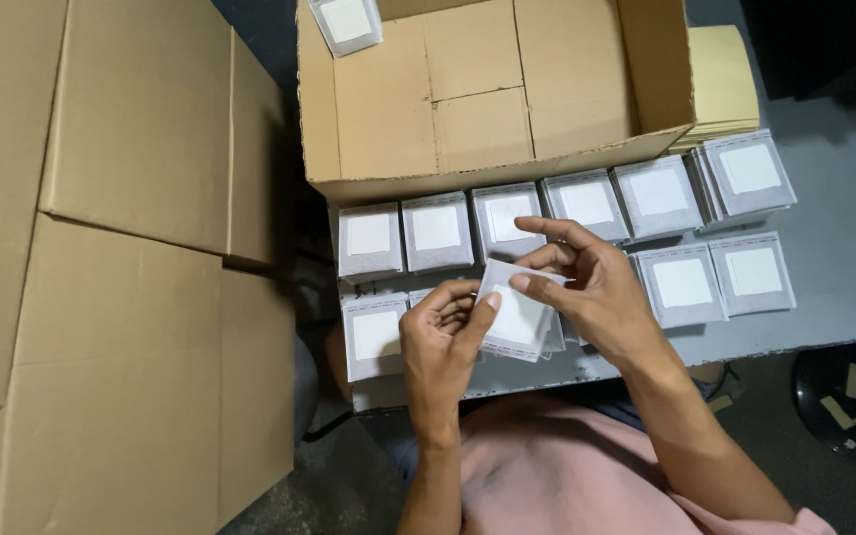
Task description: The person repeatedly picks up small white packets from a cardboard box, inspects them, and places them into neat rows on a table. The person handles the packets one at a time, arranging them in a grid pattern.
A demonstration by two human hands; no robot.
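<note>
Both hands meet over the near edge of the grey table (844, 248), just in front of the open cardboard box (487, 99) that stands at its far side. The left hand (440, 342) pinches a small stack of flat white packets (519, 319) from below, its thumb pressed on the top packet's lower left corner and its fingers curled under the stack. The right hand (591, 282) takes the same stack from the other side: its thumb and bent fingers close on the top edge, while the forefinger stretches out straight above it, pointing left. The stack sits tilted between the two hands, held clear of the table surface.

Directly in front of the box, two rows of similar packet stacks (587, 203) lie on the table, each a grey-bordered square with a white centre; the back row touches the box's front wall. One more packet (347, 22) leans inside the box at its far left corner. A pile of flat tan card sheets (725, 84) rests just right of the box. Left of the box, large closed cartons (121, 267) stand.
</note>
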